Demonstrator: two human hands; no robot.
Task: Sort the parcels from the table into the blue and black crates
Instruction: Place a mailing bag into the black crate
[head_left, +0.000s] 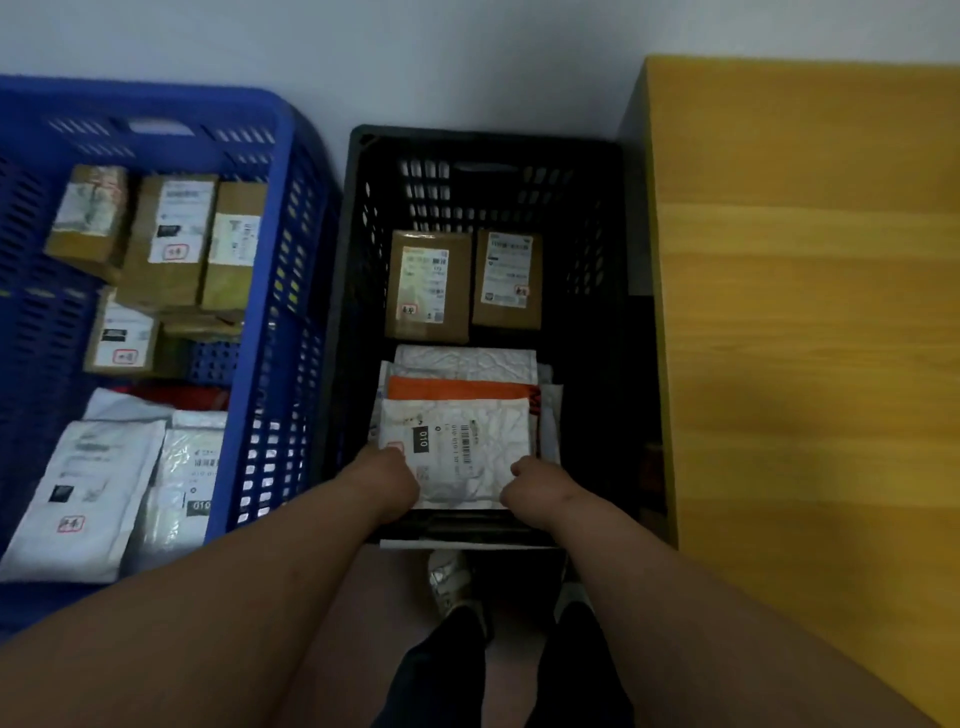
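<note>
**Both hands on a white mailer inside the black crate**

While the person leans over the black crate (597, 322), both hands hold one white padded mailer (460, 457) by its near edge: the left hand (392, 480) has its grip closed on the near left corner, fingers curled under the packet, and the right hand (537, 488) pinches the near right corner the same way. The mailer carries a black "010" label and a barcode, and it lies flat on top of a stack of soft packets in the near half of the crate. Just under it an orange mailer (460, 388) shows as a strip, and beyond that another white mailer (465, 362). Farther back on the crate floor two brown cardboard boxes (427, 286) sit side by side, labels up.

Just left of it stands the blue crate (275, 218), holding several brown boxes at the back and white poly bags (88, 488) at the front. To the right, a yellow wooden worktop (810, 312) runs along the black crate's side. Below the crate's near rim the person's dark trouser legs and shoes (452, 577) stand on the floor.
</note>
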